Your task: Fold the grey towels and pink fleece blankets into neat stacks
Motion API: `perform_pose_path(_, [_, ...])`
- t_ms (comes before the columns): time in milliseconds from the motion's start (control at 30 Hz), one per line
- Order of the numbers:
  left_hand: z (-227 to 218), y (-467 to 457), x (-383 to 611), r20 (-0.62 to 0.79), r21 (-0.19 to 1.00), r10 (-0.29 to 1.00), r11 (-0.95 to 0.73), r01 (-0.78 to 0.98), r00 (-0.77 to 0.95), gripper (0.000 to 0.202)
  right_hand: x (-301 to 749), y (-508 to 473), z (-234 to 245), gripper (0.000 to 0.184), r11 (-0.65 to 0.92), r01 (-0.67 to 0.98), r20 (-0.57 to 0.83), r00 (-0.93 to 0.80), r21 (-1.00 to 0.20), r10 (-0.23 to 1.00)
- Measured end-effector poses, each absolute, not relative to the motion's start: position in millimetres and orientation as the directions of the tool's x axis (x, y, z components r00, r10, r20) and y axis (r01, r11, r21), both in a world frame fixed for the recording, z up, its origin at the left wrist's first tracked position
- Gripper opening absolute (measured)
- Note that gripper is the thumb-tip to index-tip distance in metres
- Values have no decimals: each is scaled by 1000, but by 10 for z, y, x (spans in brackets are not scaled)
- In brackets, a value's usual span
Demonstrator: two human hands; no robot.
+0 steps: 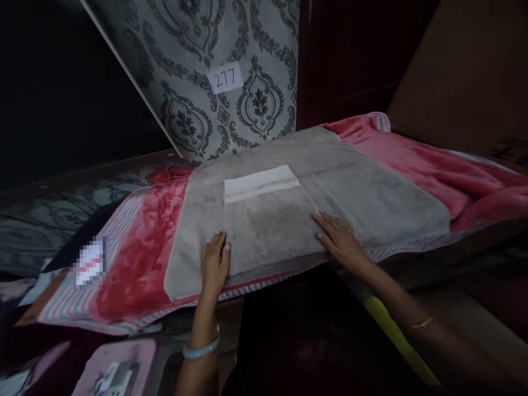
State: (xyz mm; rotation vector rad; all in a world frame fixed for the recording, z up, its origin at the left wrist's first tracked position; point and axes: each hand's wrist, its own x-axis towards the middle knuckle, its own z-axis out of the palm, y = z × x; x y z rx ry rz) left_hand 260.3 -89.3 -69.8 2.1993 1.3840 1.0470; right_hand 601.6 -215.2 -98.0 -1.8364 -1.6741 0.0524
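Head view: gray plush cloth (268, 234), rectangular, lies flat near the middle of a larger gray sheet (383, 192); white band (262, 184) runs along its far edge. Left hand (215, 264) rests at its left edge, right hand (340, 239) at its right edge; both lie flat, fingers extended, gripping nothing visible. Near edge sits close to the sheet's front border, little margin there; sheet extends farther beyond the right hand than beyond the left. Outward: red blanket (136, 258) with striped hem beneath, patterned wall (181, 93) behind, pink tray (138, 352) below left.
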Motion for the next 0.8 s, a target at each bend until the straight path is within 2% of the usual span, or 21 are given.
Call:
perform_pose_path(100, [-710,-1090,2643,451,699,877,-462,546,166,45,5963,-2230,-987,61,38,811,413,256,-583,874])
perform_pose_path(200, [-670,-1270,2713,431,779,898,-422,464,92,47,5908,-2275,-910,67,83,663,399,340,-744,851])
perform_pose_path(267, [-610,-1351,2756,351,868,936,-341,360,40,50,5848,-2313,-811,71,110,486,334,403,-867,852])
perform_pose_path(367, [-497,-1414,2794,199,971,980,-195,140,-15,56,5710,-2389,-637,75,120,95,151,502,-988,851])
perform_pose_path(467, [-405,-1432,2791,88,995,995,-91,-45,-52,63,5575,-2463,-510,72,119,-317,-71,528,-941,847])
perform_pose_path(567, [-350,-1427,2750,-39,989,996,26,-148,-84,72,5523,-2517,-470,54,87,-576,-232,457,-813,859])
perform_pose_path(700, [-292,-1424,2696,-166,972,982,146,-184,-95,84,5562,-2549,-487,23,-29,-741,-324,257,-671,910])
perform_pose_path(800, [-260,-1443,2704,-230,949,969,204,-242,-87,84,5592,-2537,-500,16,-83,-778,-354,185,-623,917])
